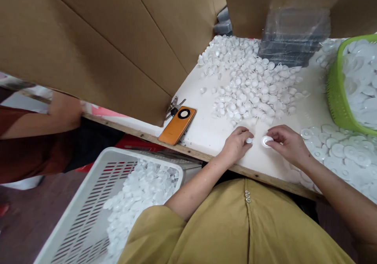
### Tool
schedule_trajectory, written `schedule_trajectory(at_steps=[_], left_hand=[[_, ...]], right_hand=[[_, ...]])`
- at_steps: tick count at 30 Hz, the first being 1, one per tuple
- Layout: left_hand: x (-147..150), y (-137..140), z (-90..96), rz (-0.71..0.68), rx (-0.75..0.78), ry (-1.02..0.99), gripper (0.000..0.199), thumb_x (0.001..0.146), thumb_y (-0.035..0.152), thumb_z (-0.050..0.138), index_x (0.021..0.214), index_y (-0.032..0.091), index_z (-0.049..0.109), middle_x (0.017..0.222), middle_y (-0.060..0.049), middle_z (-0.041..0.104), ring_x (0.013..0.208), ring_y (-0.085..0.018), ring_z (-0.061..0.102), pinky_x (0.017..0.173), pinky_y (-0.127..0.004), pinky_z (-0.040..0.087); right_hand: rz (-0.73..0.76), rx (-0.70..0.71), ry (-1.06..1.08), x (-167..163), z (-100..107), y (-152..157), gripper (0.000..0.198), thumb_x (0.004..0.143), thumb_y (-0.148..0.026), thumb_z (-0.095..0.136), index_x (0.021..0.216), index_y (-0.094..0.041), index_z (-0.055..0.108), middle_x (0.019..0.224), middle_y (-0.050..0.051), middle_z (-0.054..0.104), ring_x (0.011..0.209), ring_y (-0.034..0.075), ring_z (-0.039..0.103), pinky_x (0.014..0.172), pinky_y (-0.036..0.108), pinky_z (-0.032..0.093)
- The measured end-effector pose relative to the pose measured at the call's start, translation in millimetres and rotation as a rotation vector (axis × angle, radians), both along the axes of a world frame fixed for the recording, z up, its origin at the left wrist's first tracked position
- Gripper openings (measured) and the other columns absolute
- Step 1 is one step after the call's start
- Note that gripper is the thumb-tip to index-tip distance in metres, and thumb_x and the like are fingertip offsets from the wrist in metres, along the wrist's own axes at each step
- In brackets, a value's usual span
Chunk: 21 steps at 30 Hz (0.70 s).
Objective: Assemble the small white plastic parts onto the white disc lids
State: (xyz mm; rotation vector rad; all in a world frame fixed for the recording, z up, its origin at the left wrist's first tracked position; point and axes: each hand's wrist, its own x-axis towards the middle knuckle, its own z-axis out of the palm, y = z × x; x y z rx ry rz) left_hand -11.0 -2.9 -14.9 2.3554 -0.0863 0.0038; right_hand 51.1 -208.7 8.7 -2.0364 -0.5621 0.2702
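Just above the white tabletop near its front edge, my left hand (238, 143) pinches a small white plastic cap (249, 140). A short gap to the right, my right hand (286, 141) grips a white plastic disc (266, 141) with a raised ring, between thumb and fingers. Beyond both hands lies a heap of small white caps (250, 83), many with little loops. Flat white discs (338, 150) are spread in a pile to the right of my right hand, partly under the forearm.
A green basket (338, 95) full of white discs stands at right. Cardboard panels (118, 40) rise at left and back, with plastic-wrapped dark blocks (294, 40). An orange phone (177, 125) and keys (173, 108) lie left. Below, a white crate (88, 193) holds white parts. Another person's arm (53, 117) shows far left.
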Motion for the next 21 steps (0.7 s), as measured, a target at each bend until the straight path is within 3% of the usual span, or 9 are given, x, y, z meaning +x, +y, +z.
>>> schedule_trajectory(at_steps=[3, 6, 9, 16, 21], left_hand=[[3.2, 0.7, -2.5, 0.033, -0.089, 0.045, 0.024, 0.071, 0.013, 0.070, 0.095, 0.017, 0.066, 0.094, -0.003, 0.057, 0.071, -0.011, 0.055, 0.069, -0.024, 0.047], [5.9, 2.9, -2.9, 0.028, -0.092, 0.053, 0.022, 0.068, 0.015, 0.073, 0.089, 0.016, 0.067, 0.085, -0.001, 0.055, 0.072, -0.012, 0.056, 0.067, -0.023, 0.045], [6.8, 4.0, -2.7, 0.007, -0.055, 0.051, 0.021, 0.069, 0.019, 0.073, 0.088, 0.017, 0.066, 0.085, -0.001, 0.055, 0.074, -0.013, 0.056, 0.067, -0.023, 0.045], [5.8, 5.1, -0.8, -0.046, 0.008, 0.042, 0.015, 0.074, 0.026, 0.070, 0.082, 0.015, 0.064, 0.084, -0.004, 0.056, 0.082, -0.017, 0.058, 0.071, -0.026, 0.047], [4.9, 16.8, 10.6, -0.107, -0.107, 0.110, 0.027, 0.067, 0.023, 0.073, 0.093, 0.017, 0.066, 0.086, -0.002, 0.058, 0.078, -0.015, 0.059, 0.070, -0.024, 0.047]], right_hand=[[-0.026, 0.025, 0.134, 2.1, -1.3, 15.9, 0.023, 0.068, -0.039, 0.071, 0.083, -0.021, 0.068, 0.106, 0.007, 0.061, 0.073, 0.016, 0.058, 0.067, 0.031, 0.048], [-0.010, 0.047, 0.268, 4.0, -0.2, 28.7, 0.026, 0.066, -0.043, 0.072, 0.069, -0.019, 0.064, 0.084, 0.004, 0.063, 0.070, 0.016, 0.055, 0.064, 0.029, 0.045], [0.020, 0.032, 0.389, 4.6, 3.8, 39.9, 0.030, 0.065, -0.046, 0.072, 0.069, -0.018, 0.061, 0.062, -0.002, 0.055, 0.058, 0.013, 0.048, 0.054, 0.026, 0.040], [-0.006, -0.095, 0.551, 6.6, -4.3, 55.0, 0.032, 0.061, -0.042, 0.074, 0.071, -0.018, 0.056, 0.049, -0.004, 0.052, 0.042, 0.011, 0.049, 0.037, 0.021, 0.031], [0.019, -0.071, 0.604, 11.0, -6.1, 58.8, 0.034, 0.059, -0.040, 0.077, 0.073, -0.019, 0.053, 0.047, -0.005, 0.052, 0.039, 0.012, 0.051, 0.034, 0.020, 0.031]])
